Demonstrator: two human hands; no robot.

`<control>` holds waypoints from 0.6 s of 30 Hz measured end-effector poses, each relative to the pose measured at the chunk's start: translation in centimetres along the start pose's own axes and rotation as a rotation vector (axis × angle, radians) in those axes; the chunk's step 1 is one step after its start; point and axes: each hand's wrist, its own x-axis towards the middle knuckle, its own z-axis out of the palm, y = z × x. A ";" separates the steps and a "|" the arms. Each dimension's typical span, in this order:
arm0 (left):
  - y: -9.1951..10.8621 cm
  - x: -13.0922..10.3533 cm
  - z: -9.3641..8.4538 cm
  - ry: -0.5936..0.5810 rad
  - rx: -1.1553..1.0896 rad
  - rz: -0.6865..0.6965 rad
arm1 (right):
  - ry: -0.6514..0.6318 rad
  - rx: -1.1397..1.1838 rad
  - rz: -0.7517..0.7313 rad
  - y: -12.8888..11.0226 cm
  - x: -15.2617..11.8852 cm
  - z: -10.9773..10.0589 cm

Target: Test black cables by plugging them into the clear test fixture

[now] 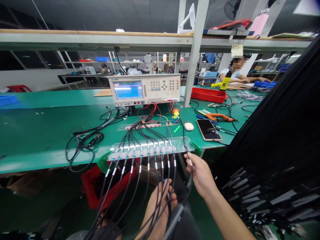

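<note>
My right hand (202, 172) pinches a black cable (191, 168) just below its plug. That plug meets the right end of a clear plastic strip (181, 144) at the bench's front edge. Lower down, behind the hanging leads, is my left hand (161, 201), palm up with curled fingers. A black cable appears to lie in its grip, and a bit of blue shows at the fingertips. Several black cables with white labels (140, 169) and blue ends hang from the strip's row of sockets. Thin black leads (140, 128) run from the strip's back to a second strip (150, 126).
A bench meter (146, 89) with a lit screen stands behind. Right on the green bench (47, 140) lie a phone (208, 130), white earbud case (189, 126), orange clamp (220, 116) and red tray (208, 95). Coiled cables (86, 141) lie left; a red bin (90, 190) is below. Another person sits beyond.
</note>
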 end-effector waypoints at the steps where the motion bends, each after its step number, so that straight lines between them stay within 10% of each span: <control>1: 0.0 -0.1 0.1 0.001 -0.005 -0.002 | 0.010 0.009 0.001 0.0 0.1 0.1; 18: -0.3 -1.9 0.0 -0.071 0.082 0.035 | -0.010 0.091 0.127 -0.6 -0.2 0.3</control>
